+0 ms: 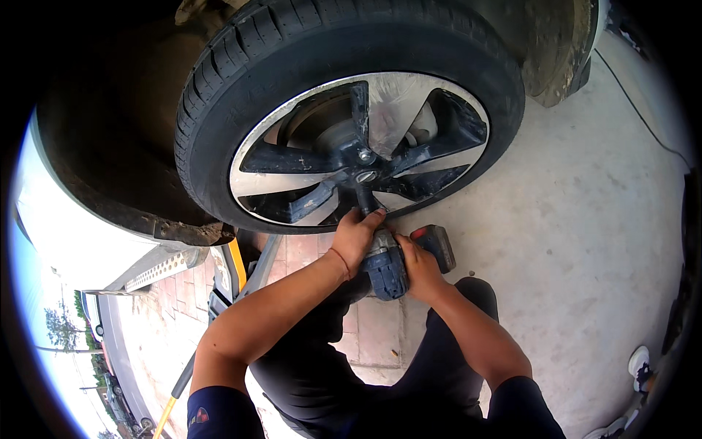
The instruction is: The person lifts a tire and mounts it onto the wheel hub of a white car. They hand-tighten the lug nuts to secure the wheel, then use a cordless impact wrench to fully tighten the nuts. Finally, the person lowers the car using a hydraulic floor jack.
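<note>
The person's dark-trousered knees (468, 307) are nearest. Just beyond them, a blue cordless impact wrench (386, 265) points up at the silver-and-black alloy wheel (358, 150), long axis toward the hub. The left hand (355, 235) fingers clamp its nose; the right hand (420, 265) fingers wrap its grip.

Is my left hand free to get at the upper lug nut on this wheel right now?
Probably not at once: the left hand is wrapped round the front of the impact wrench. The upper lug nut itself sits uncovered between the spokes, nothing in front of it.
</note>
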`<state>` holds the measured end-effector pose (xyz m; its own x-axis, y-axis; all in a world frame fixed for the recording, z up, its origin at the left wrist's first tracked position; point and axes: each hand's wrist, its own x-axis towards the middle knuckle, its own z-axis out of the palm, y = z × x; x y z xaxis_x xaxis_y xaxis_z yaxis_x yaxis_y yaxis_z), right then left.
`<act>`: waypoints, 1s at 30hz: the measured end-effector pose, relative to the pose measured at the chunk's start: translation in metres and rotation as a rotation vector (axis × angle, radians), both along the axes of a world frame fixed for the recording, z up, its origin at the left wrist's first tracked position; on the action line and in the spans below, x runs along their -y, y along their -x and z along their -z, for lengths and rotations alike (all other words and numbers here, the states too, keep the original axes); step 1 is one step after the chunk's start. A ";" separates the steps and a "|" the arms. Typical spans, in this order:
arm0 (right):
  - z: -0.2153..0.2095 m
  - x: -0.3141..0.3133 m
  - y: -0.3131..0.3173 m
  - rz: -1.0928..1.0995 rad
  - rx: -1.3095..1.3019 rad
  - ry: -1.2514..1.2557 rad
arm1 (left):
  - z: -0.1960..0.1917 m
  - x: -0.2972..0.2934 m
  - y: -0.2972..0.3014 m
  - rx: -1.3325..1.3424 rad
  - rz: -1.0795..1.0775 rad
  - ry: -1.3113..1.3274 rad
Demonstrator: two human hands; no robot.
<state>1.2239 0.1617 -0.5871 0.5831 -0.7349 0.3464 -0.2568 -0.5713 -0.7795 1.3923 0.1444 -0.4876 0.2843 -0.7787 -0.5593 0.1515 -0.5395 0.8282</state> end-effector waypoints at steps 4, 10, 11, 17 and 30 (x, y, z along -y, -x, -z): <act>-0.024 0.018 0.013 0.064 0.082 -0.125 | -0.030 0.018 0.020 -0.005 0.016 0.140; -0.056 0.039 -0.006 0.128 0.094 -0.132 | -0.040 0.039 0.006 -0.011 -0.041 0.191; -0.062 0.041 -0.011 0.141 0.062 -0.144 | -0.046 0.043 0.005 0.108 -0.074 0.170; -0.037 0.044 -0.017 0.137 0.092 -0.281 | -0.054 0.044 0.009 0.032 0.035 0.106; -0.034 0.050 -0.014 0.125 0.043 -0.178 | -0.038 0.057 0.004 -0.230 -0.011 0.051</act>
<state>1.2381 0.1119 -0.5526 0.4708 -0.8524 0.2274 -0.2819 -0.3896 -0.8768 1.3887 0.0870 -0.4501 0.1622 -0.8051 -0.5706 0.3453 -0.4954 0.7971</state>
